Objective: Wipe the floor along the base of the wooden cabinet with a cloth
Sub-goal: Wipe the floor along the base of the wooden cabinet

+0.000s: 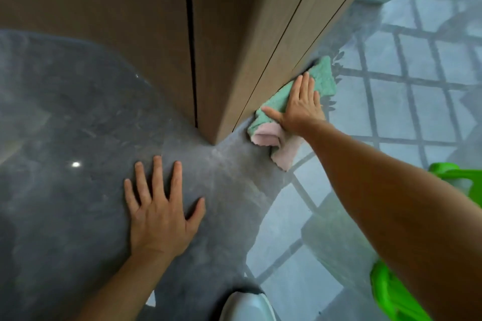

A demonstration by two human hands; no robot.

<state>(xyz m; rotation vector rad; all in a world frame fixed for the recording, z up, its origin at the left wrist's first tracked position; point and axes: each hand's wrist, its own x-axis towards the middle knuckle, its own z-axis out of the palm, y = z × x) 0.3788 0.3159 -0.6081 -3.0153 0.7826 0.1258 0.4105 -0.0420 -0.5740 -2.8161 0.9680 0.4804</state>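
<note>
Two hands: both are down at floor level, bare arms reaching in from the bottom and right edges.
Right hand [300,104]: flat on the cloth, fingers straight and close together, thumb spread toward the cabinet; it presses down and grips nothing.
Cloth [324,78]: green on top with a pink side folded out near the wrist; it lies on the floor touching the foot of the cabinet's right face, a little way along from the corner.
Left hand [160,211]: palm down on the bare floor in front of the cabinet corner, fingers splayed wide, holding nothing.
Cabinet [109,21]: brown wood with dark vertical seams; its corner meets the floor between the two hands.
Floor [67,117]: dark grey, glossy, mirroring a window grid on the right side.
Green thing [391,294]: bright plastic at the lower right edge, partly behind the right arm; possibly a stool, too cut off to tell.
</note>
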